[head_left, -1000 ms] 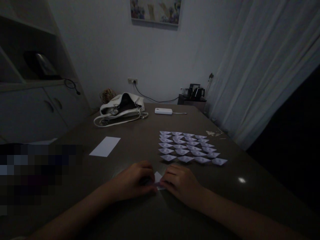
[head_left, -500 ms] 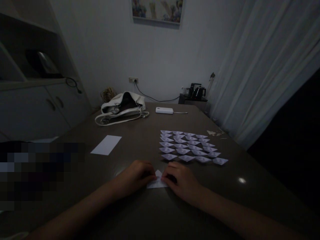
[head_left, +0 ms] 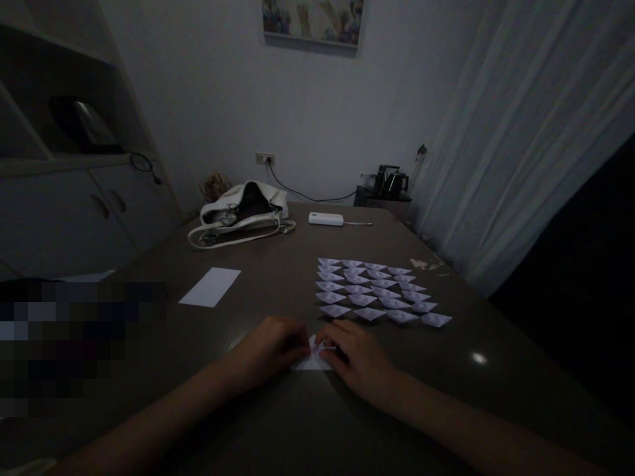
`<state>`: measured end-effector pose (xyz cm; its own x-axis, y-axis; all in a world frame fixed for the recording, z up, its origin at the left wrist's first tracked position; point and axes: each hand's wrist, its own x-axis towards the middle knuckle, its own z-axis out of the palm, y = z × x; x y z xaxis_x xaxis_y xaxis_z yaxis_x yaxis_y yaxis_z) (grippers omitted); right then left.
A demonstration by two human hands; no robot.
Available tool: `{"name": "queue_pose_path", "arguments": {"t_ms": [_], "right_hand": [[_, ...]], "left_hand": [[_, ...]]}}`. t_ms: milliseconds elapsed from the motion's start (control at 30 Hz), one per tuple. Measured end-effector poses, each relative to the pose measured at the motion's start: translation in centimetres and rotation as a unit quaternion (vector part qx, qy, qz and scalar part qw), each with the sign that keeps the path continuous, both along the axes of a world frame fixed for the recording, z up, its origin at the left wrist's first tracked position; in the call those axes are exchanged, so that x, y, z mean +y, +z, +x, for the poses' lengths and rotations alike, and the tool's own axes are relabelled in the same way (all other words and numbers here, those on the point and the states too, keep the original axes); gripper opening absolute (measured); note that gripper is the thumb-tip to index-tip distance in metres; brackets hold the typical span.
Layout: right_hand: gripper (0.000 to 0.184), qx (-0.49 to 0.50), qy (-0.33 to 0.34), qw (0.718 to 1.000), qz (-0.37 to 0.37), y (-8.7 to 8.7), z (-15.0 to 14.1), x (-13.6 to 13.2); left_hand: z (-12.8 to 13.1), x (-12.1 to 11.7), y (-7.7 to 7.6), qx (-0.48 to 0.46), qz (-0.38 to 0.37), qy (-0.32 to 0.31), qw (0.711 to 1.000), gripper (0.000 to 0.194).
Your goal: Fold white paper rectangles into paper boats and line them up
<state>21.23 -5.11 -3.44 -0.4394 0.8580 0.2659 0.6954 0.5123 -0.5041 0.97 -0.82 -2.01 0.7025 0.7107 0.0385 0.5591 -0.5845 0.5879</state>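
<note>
A small folded piece of white paper (head_left: 313,362), roughly triangular, lies on the table close in front of me. My left hand (head_left: 278,345) pinches its left side between thumb and fingers. On the other side, my right hand (head_left: 353,354) grips the paper, its fingertips near the top and its thumb lower down. The fingers hide part of the folds. Beyond my right hand stand several folded paper boats (head_left: 370,291) in rows. To the left, a flat white sheet of paper (head_left: 211,287) rests on the table.
A white handbag (head_left: 243,215) sits at the table's far left, beside a white power bank (head_left: 326,219) with a short cable. Black kettles (head_left: 391,182) stand on a low cabinet behind. Along the left edge is a blurred-out patch (head_left: 74,344).
My right fingers have shifted slightly up and left over the paper, and a flap on its right side now lifts beneath them. My left hand stays nearly still.
</note>
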Motion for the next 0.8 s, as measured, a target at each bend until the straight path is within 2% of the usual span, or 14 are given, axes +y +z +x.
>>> {"name": "queue_pose_path", "arguments": {"t_ms": [233, 367, 533, 800], "right_hand": [[0.02, 0.005, 0.028, 0.999, 0.039, -0.2, 0.1, 0.0], [0.026, -0.022, 0.041, 0.997, 0.066, -0.2, 0.2, -0.2], [0.023, -0.078, 0.043, 0.993, 0.077, 0.6, 0.2, -0.4], [0.021, -0.108, 0.031, 0.99, 0.082, 1.9, 0.8, -0.3]], "left_hand": [[0.0, 0.0, -0.5, -0.049, 0.035, -0.005, 0.998, 0.003], [0.0, -0.2, -0.5, -0.052, 0.039, -0.037, 0.997, 0.013], [-0.1, -0.1, -0.7, -0.051, 0.036, -0.054, 0.997, 0.021], [-0.2, -0.2, -0.7, -0.043, 0.042, -0.072, 0.996, 0.026]]}}
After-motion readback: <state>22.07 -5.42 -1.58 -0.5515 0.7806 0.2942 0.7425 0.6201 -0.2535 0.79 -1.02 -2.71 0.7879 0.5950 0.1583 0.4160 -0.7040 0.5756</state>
